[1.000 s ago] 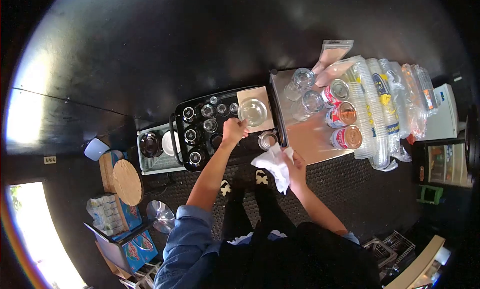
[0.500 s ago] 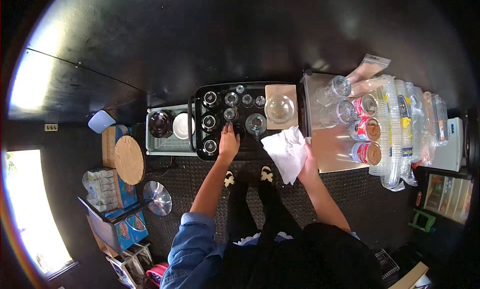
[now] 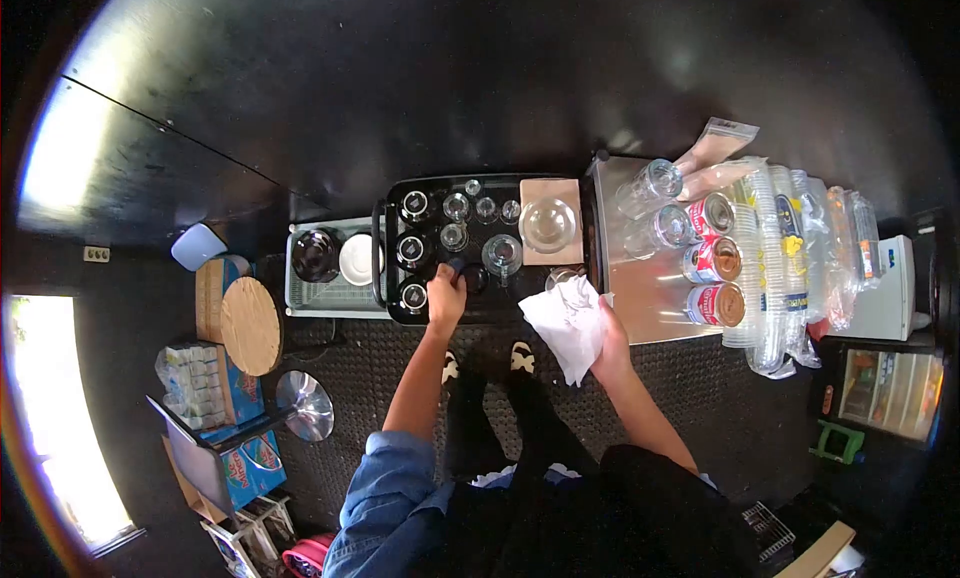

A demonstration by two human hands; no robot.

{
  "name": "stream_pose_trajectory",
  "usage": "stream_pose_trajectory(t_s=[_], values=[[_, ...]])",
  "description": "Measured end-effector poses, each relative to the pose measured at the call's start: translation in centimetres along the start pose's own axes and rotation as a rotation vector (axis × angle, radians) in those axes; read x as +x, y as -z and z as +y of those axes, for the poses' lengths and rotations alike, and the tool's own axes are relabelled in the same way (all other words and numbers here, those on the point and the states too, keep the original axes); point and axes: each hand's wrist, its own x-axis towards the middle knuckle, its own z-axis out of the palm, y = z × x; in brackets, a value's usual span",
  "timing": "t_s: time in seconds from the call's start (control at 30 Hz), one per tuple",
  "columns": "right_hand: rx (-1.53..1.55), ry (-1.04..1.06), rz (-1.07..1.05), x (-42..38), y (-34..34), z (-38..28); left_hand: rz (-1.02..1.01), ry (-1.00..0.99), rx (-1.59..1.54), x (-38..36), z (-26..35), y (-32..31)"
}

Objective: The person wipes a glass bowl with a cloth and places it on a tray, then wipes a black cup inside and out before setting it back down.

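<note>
My left hand (image 3: 447,296) reaches over the front of the black tray (image 3: 385,253). Its fingers are curled at a small dark object (image 3: 457,265) too unclear to name. Beside it lie upturned black cups (image 3: 411,249) and small glasses (image 3: 454,238); a glass mug (image 3: 502,255) stands to the right. In my right hand (image 3: 612,346), at the tray's front right corner, is a crumpled white cloth (image 3: 568,328). A clear glass rim (image 3: 560,277) shows just behind the cloth; whether they touch is hard to tell. A clear glass plate (image 3: 549,225) rests on a brown board (image 3: 568,258).
Left of the tray, a grey rack (image 3: 345,299) holds a black plate (image 3: 315,255) and a white plate (image 3: 358,259). On the metal table (image 3: 640,313) at right are cans (image 3: 715,305), glasses (image 3: 655,182) and stacked plastic cups (image 3: 770,278). A round-based stand (image 3: 305,406) is lower left.
My left hand has drawn slightly back toward me, its fingers now curled at the dark object. The cloth in my right hand sits a little lower, and a glass rim has come into view behind it.
</note>
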Motion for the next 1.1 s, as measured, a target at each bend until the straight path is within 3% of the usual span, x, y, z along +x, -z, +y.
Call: stream_pose_trajectory(t_s=[0.13,0.2,0.27,0.33,0.4,0.47,0.53,0.6,0.63,0.73,0.8,0.83,0.87,0.93,1.0,1.03,1.1], values=[[0.033,0.115,0.038,-0.4,-3.0,-1.3,0.032,-0.024,-0.166,-2.5,5.2,3.5],[-0.461,0.392,-0.031,0.3,-4.0,-1.3,-0.055,0.062,-0.408,-3.5,8.7,4.8],[-0.823,0.392,-0.161,-1.5,-8.5,-2.0,-0.134,0.099,-0.685,-4.4,13.4,6.3],[-1.757,1.13,-0.358,-1.6,-11.8,-2.4,-0.266,0.093,-0.852,-4.5,16.8,7.9],[-1.7,1.18,-0.414,-2.4,-13.3,-1.4,-0.258,0.169,-0.972,-5.0,18.2,8.9],[-1.631,1.198,-0.408,-3.3,-14.7,-1.5,-0.403,0.383,-1.459,-5.5,21.9,10.9],[-1.726,1.266,-0.429,-4.2,-15.6,-1.1,-0.202,0.385,-1.52,-6.3,23.7,11.2],[-1.603,1.312,-0.363,-5.2,-16.2,-0.9,-0.459,0.34,-1.649,-6.7,25.4,13.1],[-1.58,1.328,-0.438,-5.6,-16.2,-1.2,-0.522,0.367,-1.698,-6.6,26.0,13.8],[-1.571,1.403,-0.559,-7.0,-16.0,-2.6,-0.769,0.386,-1.781,-7.3,27.3,16.0],[-1.607,1.534,-0.741,-8.0,-15.7,-4.4,-0.795,0.402,-1.792,-8.3,28.0,16.7],[-1.631,1.569,-0.71,-8.7,-16.4,-5.4,-0.815,0.424,-1.801,-8.9,28.7,17.2],[-1.764,1.547,-0.617,-9.6,-17.2,-6.2,-0.647,0.401,-1.76,-9.5,30.3,17.3],[-1.867,1.501,-0.486,-10.5,-17.8,-5.4,-0.639,0.303,-1.698,-9.4,30.6,16.5],[-1.7,1.386,-0.526,-11.2,-18.0,-4.4,-0.763,0.265,-1.681,-8.5,29.8,16.2],[-1.598,1.5,-0.512,-11.3,-18.1,-4.4,-0.76,0.259,-1.671,-8.7,30.5,16.4],[-1.551,1.48,-0.46,-11.4,-17.4,-4.8,-0.765,0.264,-1.66,-9.2,31.4,16.5]])
